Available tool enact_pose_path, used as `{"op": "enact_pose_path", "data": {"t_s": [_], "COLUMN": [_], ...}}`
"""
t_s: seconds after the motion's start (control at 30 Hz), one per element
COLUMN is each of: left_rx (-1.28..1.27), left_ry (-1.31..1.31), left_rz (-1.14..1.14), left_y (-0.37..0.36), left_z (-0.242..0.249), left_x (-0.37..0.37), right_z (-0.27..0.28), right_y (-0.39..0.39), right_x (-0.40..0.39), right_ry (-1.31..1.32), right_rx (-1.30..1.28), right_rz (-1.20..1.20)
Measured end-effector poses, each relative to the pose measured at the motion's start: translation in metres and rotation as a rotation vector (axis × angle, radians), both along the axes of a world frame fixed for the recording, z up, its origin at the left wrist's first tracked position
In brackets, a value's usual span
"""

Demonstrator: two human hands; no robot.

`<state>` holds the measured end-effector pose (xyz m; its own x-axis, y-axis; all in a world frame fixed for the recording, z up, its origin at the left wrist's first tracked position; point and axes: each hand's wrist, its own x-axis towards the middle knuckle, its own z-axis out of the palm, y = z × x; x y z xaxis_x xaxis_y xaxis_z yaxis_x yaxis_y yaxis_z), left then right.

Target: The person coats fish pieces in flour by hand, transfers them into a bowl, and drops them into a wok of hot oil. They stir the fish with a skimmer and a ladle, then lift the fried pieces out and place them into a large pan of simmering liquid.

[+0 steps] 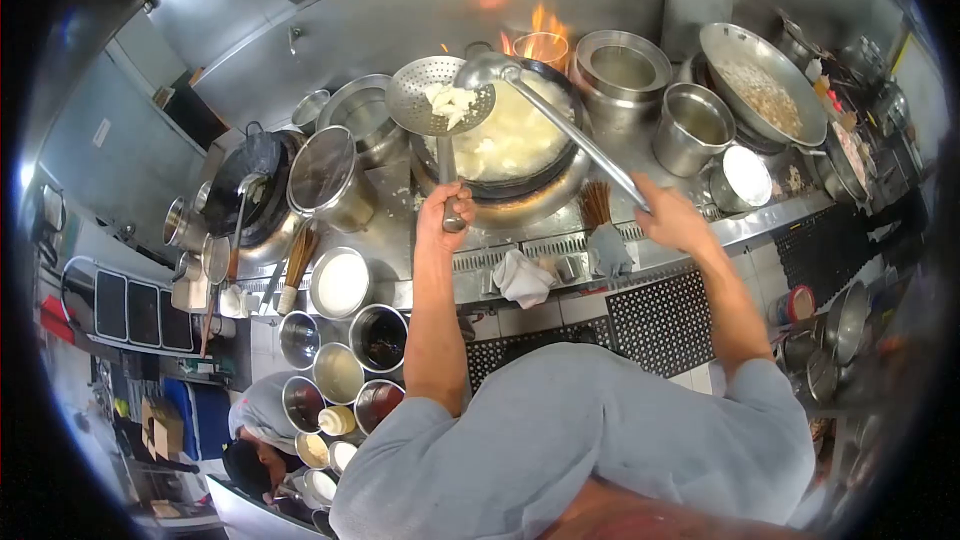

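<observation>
My left hand (444, 217) is wrapped round the handle of a perforated strainer ladle (412, 90), which is held over the left side of a wok. A small heap of pale, whitish food (452, 103) lies in the strainer. My right hand (675, 217) grips the long handle of a metal ladle (489, 71), its bowl overlapping the strainer's right rim in this view. Below both tools, the wok (487, 190) is full of pale yellow, foamy-looking contents (525, 130). Flames (543, 32) rise behind the wok.
A tall pot (690, 130) and a wide pan of brownish food (760, 90) stand to the right. On the left sit a second wok (262, 225) and a strainer-topped pot (325, 175). Several sauce containers (340, 375) line the lower left, near another person (268, 430). A cloth (523, 278) hangs at the stove's front edge.
</observation>
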<state>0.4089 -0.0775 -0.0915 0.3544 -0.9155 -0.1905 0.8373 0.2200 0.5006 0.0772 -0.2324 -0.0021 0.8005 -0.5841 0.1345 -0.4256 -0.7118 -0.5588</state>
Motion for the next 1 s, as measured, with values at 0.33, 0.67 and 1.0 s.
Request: {"op": "enact_pose_path", "data": {"t_s": [0.33, 0.67, 1.0], "left_rx": [0.021, 0.019, 0.060], "left_ry": [-0.003, 0.116, 0.103], "left_rz": [-0.117, -0.108, -0.091], "left_y": [-0.002, 0.001, 0.012], "left_z": [-0.003, -0.003, 0.010], "left_x": [-0.019, -0.013, -0.008], "right_z": [-0.008, -0.008, 0.018], "right_y": [0.014, 0.031, 0.016], "right_x": [0.061, 0.043, -0.009], "right_ry": [0.102, 0.055, 0.241], "right_rx": [0.379, 0.401, -0.035], "right_rz": [-0.019, -0.075, -0.047]}}
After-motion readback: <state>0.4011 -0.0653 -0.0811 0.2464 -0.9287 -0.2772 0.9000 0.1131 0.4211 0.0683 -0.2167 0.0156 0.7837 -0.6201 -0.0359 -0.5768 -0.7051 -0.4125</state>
